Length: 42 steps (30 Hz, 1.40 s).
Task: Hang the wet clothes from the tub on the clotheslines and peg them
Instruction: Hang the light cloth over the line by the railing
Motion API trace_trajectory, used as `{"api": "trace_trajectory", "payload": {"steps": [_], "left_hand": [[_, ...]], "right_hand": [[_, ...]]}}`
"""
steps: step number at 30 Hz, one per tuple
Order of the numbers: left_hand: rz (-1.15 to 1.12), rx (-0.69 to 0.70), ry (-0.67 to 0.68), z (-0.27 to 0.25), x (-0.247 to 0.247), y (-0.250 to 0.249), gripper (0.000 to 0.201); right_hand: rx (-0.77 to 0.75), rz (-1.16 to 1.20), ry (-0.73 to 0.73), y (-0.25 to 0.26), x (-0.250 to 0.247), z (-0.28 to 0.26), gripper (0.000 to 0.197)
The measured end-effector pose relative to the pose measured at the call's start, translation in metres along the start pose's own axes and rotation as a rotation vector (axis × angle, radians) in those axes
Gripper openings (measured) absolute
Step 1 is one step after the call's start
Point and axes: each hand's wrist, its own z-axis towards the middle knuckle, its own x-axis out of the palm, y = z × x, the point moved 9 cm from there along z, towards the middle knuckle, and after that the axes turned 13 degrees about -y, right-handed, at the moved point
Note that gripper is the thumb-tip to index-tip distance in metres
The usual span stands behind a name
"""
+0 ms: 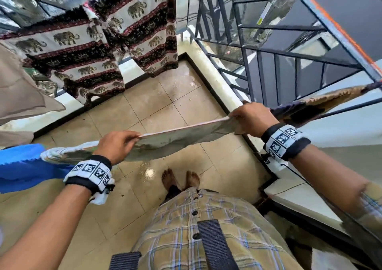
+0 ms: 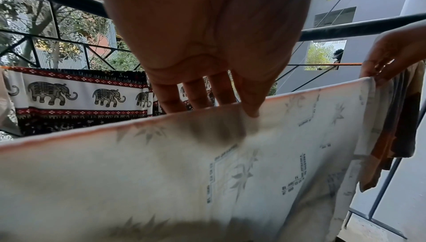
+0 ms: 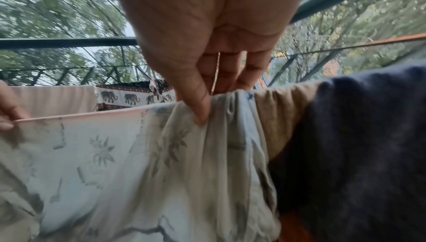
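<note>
Hanging at the far left, a beige cloth (image 1: 18, 92) droops beside an elephant-print cloth (image 1: 78, 48) spread over a line along the far railing (image 1: 268, 42). Nearer on the left, a blue cloth (image 1: 20, 164) hangs just beside the left hand (image 1: 116, 145). That hand pinches the top edge of a pale leaf-print cloth (image 1: 182, 139), thumb on the near face and fingers (image 2: 196, 96) behind it. The cloth is folded over an orange clothesline (image 3: 345, 42), its top edge pulled straight between the two hands, with the rest hanging down above the wet tiled floor (image 1: 165, 96). To the right, the right hand (image 1: 253, 117) clamps the bunched end of the same cloth, thumb in front and fingers (image 3: 228, 74) curled behind the fold. Just beyond that hand, touching the pale cloth's gathered end, a brown and dark blue garment (image 3: 357, 136) hangs on the same line. At the near middle, bare feet (image 1: 180, 179) stand on the tiles.
</note>
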Motion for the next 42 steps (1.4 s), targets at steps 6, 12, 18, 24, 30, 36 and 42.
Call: {"api": "trace_trajectory", "payload": {"steps": [6, 12, 18, 24, 30, 36, 42], "left_hand": [[-0.005, 0.036, -0.086, -0.010, -0.012, -0.011, 0.025], [-0.049, -0.031, -0.190, -0.051, -0.029, 0.004, 0.024], [-0.149, -0.207, -0.194, -0.124, -0.034, 0.049, 0.022], [-0.337, -0.452, -0.304, -0.233, -0.032, 0.121, 0.027], [-0.407, -0.735, -0.378, -0.393, -0.022, 0.230, 0.031], [-0.507, -1.013, -0.508, -0.573, 0.002, 0.322, 0.018], [-0.581, -1.241, -0.594, -0.708, 0.028, 0.370, 0.021]], "right_hand": [[-0.004, -0.004, 0.014, 0.007, 0.002, 0.009, 0.029], [-0.092, 0.084, -0.098, 0.052, -0.010, 0.013, 0.028], [-0.302, 0.127, -0.045, 0.170, 0.002, 0.018, 0.019], [-0.531, 0.122, 0.137, 0.335, 0.055, -0.012, 0.025], [-0.686, 0.117, 0.362, 0.517, 0.134, -0.075, 0.021], [-0.896, 0.078, 0.510, 0.694, 0.196, -0.163, 0.019], [-1.072, -0.031, 0.659, 0.824, 0.238, -0.239, 0.019]]}}
